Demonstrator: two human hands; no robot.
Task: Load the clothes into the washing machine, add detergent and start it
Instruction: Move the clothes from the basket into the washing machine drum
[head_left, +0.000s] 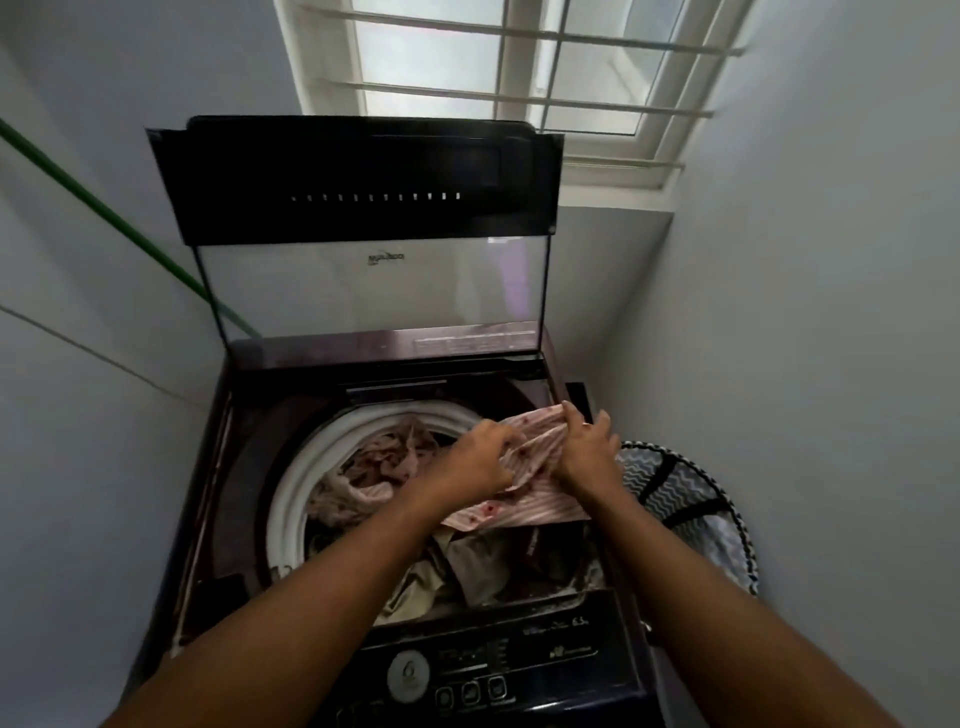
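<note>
Readable only: a large "6" on the round dial of the washing machine's control panel; other print blurred.

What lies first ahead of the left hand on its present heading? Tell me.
The left hand, gripping the pink striped garment, points away and slightly right; likely first that cloth, then the dark washing machine's rear rim. Depth is unclear.

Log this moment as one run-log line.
phase: loading | left hand, right hand: both grip pink striped cloth over open top-load washer drum | lid: up
</note>
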